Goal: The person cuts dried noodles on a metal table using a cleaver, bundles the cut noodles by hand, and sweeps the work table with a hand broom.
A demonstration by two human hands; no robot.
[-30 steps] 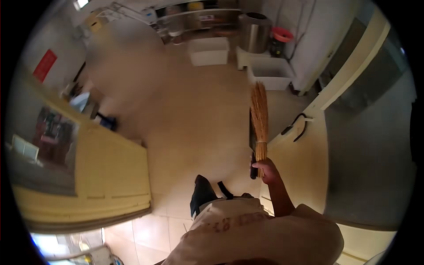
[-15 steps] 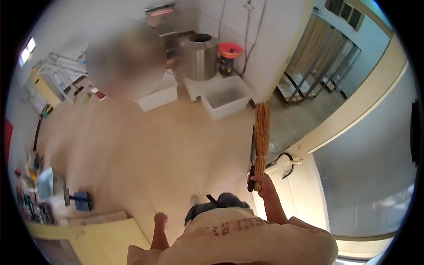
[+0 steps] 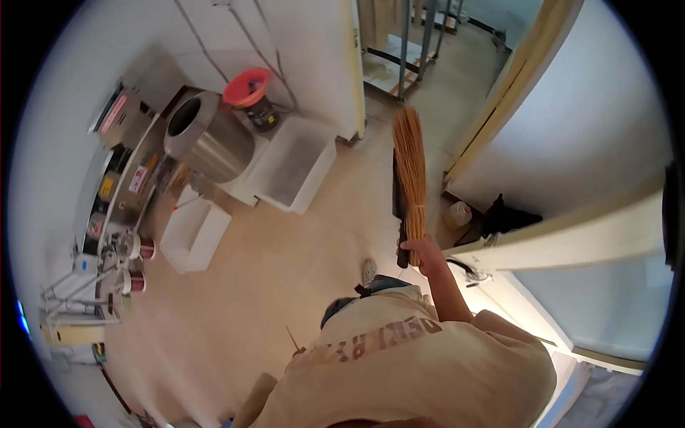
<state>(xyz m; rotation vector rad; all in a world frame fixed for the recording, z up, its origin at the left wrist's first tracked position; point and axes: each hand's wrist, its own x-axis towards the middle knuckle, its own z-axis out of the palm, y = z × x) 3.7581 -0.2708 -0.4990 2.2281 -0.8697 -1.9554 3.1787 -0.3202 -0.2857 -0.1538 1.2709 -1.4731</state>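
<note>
A straw brush [image 3: 411, 178] and a black-handled knife [image 3: 397, 200] are gripped side by side in the right hand [image 3: 428, 257]. The left hand [image 3: 300, 352] is mostly hidden; its state cannot be told.

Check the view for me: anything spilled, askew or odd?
I see no clear spill or damage. One odd pairing: the right hand holds a straw whisk broom and a black-handled knife together, side by side in one grip.
</note>
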